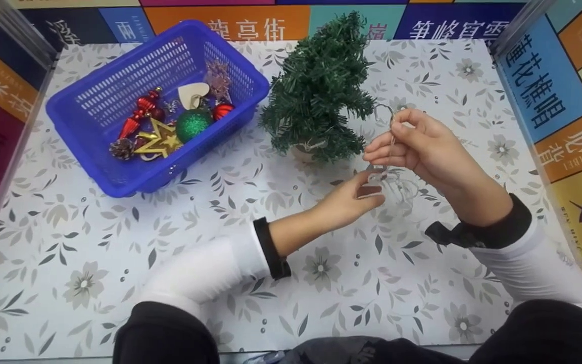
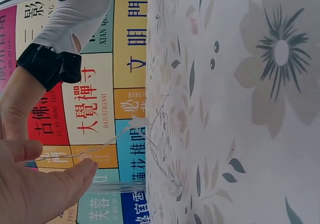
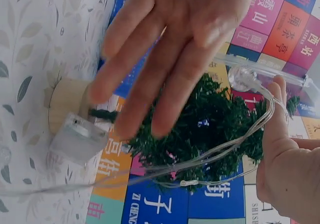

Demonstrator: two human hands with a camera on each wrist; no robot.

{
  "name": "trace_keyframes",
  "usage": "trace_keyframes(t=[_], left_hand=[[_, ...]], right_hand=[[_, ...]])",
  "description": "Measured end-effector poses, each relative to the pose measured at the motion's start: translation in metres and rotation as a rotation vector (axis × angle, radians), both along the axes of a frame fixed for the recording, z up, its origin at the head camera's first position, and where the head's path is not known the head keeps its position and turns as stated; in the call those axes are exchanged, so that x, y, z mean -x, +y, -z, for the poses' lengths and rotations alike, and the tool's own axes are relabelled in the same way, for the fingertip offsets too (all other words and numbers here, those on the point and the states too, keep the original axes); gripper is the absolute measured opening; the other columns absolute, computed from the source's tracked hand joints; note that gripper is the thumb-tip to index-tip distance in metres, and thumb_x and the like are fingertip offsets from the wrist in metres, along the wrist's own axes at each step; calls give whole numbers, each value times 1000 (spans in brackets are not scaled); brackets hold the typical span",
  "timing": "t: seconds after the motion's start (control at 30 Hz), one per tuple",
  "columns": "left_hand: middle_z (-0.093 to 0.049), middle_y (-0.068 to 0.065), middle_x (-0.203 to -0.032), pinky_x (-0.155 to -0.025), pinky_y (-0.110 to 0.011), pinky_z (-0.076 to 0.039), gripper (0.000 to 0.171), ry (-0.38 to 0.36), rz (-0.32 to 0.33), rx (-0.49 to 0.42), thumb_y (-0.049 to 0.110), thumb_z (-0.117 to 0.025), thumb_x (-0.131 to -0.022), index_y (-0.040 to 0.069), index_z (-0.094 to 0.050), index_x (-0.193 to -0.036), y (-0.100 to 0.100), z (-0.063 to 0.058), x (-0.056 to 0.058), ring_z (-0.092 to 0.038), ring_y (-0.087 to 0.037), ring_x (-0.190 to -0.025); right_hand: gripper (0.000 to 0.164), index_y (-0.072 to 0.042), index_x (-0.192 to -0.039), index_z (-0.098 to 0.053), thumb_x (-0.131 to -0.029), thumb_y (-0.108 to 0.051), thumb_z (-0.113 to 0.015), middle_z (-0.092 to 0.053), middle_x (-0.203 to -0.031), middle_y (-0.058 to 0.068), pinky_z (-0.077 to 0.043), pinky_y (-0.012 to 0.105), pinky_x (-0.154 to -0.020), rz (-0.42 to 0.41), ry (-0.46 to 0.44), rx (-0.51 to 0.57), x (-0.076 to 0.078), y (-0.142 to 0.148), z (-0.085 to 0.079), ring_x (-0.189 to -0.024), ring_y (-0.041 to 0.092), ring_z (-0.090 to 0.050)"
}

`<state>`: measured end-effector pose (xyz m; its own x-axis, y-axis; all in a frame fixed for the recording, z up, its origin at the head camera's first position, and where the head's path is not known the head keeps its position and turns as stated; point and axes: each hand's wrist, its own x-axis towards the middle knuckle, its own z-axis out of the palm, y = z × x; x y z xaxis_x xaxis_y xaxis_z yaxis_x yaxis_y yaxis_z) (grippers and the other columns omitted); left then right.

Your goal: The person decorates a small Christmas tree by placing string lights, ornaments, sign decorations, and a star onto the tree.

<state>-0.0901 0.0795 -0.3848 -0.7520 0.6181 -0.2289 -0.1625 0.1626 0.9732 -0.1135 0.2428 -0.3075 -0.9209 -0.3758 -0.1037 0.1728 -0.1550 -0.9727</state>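
Thin clear wire of string lights [image 1: 399, 187] hangs between my two hands, right of a small green artificial Christmas tree [image 1: 321, 81]. My right hand [image 1: 425, 144] pinches a strand between thumb and index finger, its other fingers extended. A wire loop rises above that pinch. Lower and to the left, my left hand [image 1: 349, 199] holds the looped wires at its fingers, seen in the right wrist view as a left hand [image 3: 282, 169] with wires over it. A translucent battery box [image 3: 80, 139] shows near the tree's wooden base [image 3: 65, 106] in that view.
A blue plastic basket [image 1: 94, 162] stands at the back left. Inside are a gold star [image 1: 162, 141], a green glitter ball [image 1: 195, 126], a wooden heart [image 1: 192, 95], a pine cone [image 1: 122, 149] and red ornaments [image 1: 129, 128]. Printed panels [image 1: 538, 86] border the floral tabletop [image 1: 321, 303].
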Motion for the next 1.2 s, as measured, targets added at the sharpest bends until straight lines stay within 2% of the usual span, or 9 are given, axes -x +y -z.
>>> trace_keyframes(t=[0.1,0.23,0.33,0.43,0.63,0.8,0.9,1.03,1.2], left_hand=[[-36,-9,-154,-109,-24,-40,56,43,47,-72,12,-54,-98,6,-32,-149,5,2,0,-41,-25,-139],[-37,-9,-153,-113,-24,-34,49,144,122,-138,12,-51,-99,4,-38,-146,12,1,-1,-38,-24,-140],[-49,-11,-143,-108,-19,-37,37,213,149,-134,16,-48,-101,2,-49,-136,13,-3,-3,-47,-18,-132],[-62,-15,-125,-100,-16,-43,29,236,143,-133,15,-46,-103,-2,-58,-123,7,-5,-5,-59,-15,-117],[-68,-18,-98,-89,-21,-52,26,179,104,-142,14,-46,-103,-3,-62,-113,-18,-3,-10,-67,-16,-94],[-64,-18,-87,-82,-26,-56,26,185,98,-138,14,-47,-102,-3,-64,-112,-43,-7,-12,-64,-9,-79],[-61,-9,-78,-75,-26,-57,26,195,75,-124,14,-47,-102,-2,-64,-111,-57,-11,-12,-60,-6,-71],[-52,3,-70,-60,-21,-50,25,225,9,-157,13,-46,-102,-4,-64,-109,-74,-20,-10,-51,-7,-61],[-47,4,-64,-50,-19,-38,24,346,-139,-290,5,-44,-100,-11,-62,-104,-90,-32,-5,-41,-6,-54]], right_hand=[[5,-7,-104,-40,-104,-12,-40,-73,-88,10,-58,36,-84,19,23,31,2,-3,-3,-84,22,-73],[7,-3,-102,-39,-103,-10,-41,-72,-87,15,-58,38,-83,56,105,115,8,-4,-9,-81,25,-73],[9,-1,-103,-39,-103,-9,-42,-71,-86,17,-59,38,-81,72,167,150,12,-4,-13,-80,26,-73],[9,-2,-104,-40,-102,-9,-44,-71,-86,18,-59,37,-80,71,207,164,16,-6,-16,-79,27,-73],[6,-4,-103,-42,-102,-9,-45,-72,-87,16,-59,39,-80,23,273,119,17,-11,-16,-81,27,-73],[6,-2,-103,-48,-100,-6,-49,-72,-87,16,-59,38,-80,79,269,72,15,-10,-14,-80,27,-73],[5,-1,-102,-51,-99,-5,-51,-72,-86,15,-59,39,-80,113,238,18,16,-10,-13,-80,26,-73],[6,-2,-102,-52,-98,-5,-52,-73,-86,13,-58,38,-82,110,205,-65,17,-12,-10,-82,25,-73],[8,-2,-100,-52,-97,-8,-56,-73,-87,12,-58,36,-81,80,177,-86,19,-15,-5,-82,24,-73]])
